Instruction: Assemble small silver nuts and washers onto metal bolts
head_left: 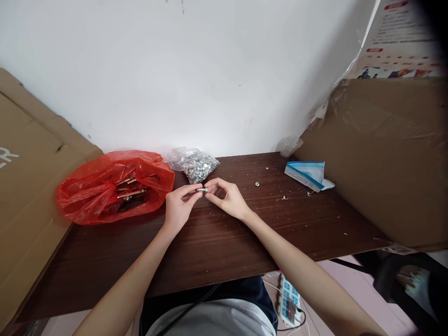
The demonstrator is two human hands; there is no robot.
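Between my two hands is a small metal piece (202,190), held level above the table. My left hand (180,205) pinches its left end between thumb and fingers. The thumb and fingertips of my right hand (227,198) close on its right end. An open red plastic bag (87,198) with long brass-coloured metal parts (131,193) inside lies left of my hands. Just behind my fingertips sits a clear plastic bag (198,165) full of small shiny metal pieces.
On the dark brown table (224,252) a blue and white box (304,175) lies at the right, with a small ring-like piece (257,184) and scraps nearby. Cardboard (385,163) stands on both sides. A crumpled clear plastic cup (290,145) is by the wall.
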